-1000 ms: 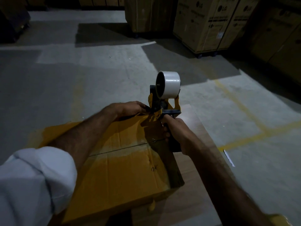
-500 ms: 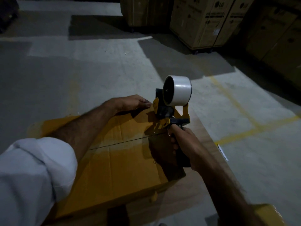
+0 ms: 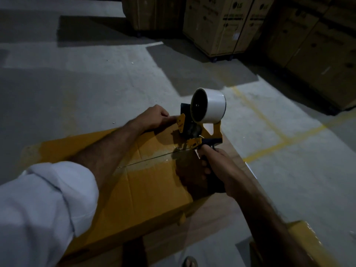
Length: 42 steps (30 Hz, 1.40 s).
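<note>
Tall stacked cartons (image 3: 221,26) stand at the back of the concrete floor (image 3: 96,83), well apart from the work, and yellow lines (image 3: 269,147) cross the floor to the right. A second box (image 3: 308,241) lies at the lower right. Nothing blocks the view of the tape dispenser (image 3: 215,130). It sits on the far right part of the yellow cardboard box (image 3: 154,189), at the right end of its taped seam (image 3: 150,159). Its long axis runs from the handle near the person out toward the box's far edge, with the white tape roll (image 3: 212,106) uppermost. The right hand (image 3: 217,164) grips the handle. The left hand (image 3: 154,118) has curled fingers touching the yellow front plate; whether it pinches anything I cannot tell
</note>
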Tool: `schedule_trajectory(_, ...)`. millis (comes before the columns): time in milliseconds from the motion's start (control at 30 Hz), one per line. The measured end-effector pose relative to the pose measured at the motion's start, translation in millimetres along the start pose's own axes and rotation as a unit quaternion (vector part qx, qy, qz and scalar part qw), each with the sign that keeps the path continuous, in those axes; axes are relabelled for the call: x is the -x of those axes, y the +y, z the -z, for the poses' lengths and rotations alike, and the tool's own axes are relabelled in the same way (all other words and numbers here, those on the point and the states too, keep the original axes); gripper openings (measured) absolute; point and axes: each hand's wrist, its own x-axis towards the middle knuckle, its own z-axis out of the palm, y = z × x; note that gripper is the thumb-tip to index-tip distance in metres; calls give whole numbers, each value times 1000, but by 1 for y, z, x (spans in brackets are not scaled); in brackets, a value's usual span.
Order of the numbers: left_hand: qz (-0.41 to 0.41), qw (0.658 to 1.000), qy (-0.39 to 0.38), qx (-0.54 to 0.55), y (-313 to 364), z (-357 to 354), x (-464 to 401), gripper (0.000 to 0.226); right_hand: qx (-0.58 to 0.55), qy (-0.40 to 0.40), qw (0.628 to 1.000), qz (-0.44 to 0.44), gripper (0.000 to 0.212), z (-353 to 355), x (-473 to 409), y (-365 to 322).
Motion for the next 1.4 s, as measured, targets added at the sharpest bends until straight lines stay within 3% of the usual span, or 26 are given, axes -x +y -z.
schedule_trajectory(200,-16,998,57,-32,2,-6,5,52,-5,6,1000,13,31,9,39,34)
schedule_trajectory(300,-114,982,123,-89,8,-15,19,40,-5,21,999,26,29,7,47,44)
schedule_trajectory(367,-200,967,69,-143,12,-20,31,37,0,33,999,34,29,4,46,43)
schedule_trajectory(500,-250,922,-41,-291,6,-27,55,63,5,49,998,29,32,5,46,43)
schedule_trajectory(733,-240,919,-47,-308,9,-25,65,70,61,44,997,34,32,12,60,52)
schedule_trajectory(833,-233,918,-40,-318,14,-26,73,76,77,71,994,35,19,6,71,74)
schedule_trajectory(967,-268,920,-81,-273,24,-45,110,113,74,82,993,40,24,-1,69,77)
schedule_trajectory(1133,-264,900,-105,-331,28,-62,140,155,32,81,996,21,31,1,68,71)
schedule_trajectory(1400,-281,904,-57,-317,25,-72,144,142,28,52,998,32,29,8,76,75)
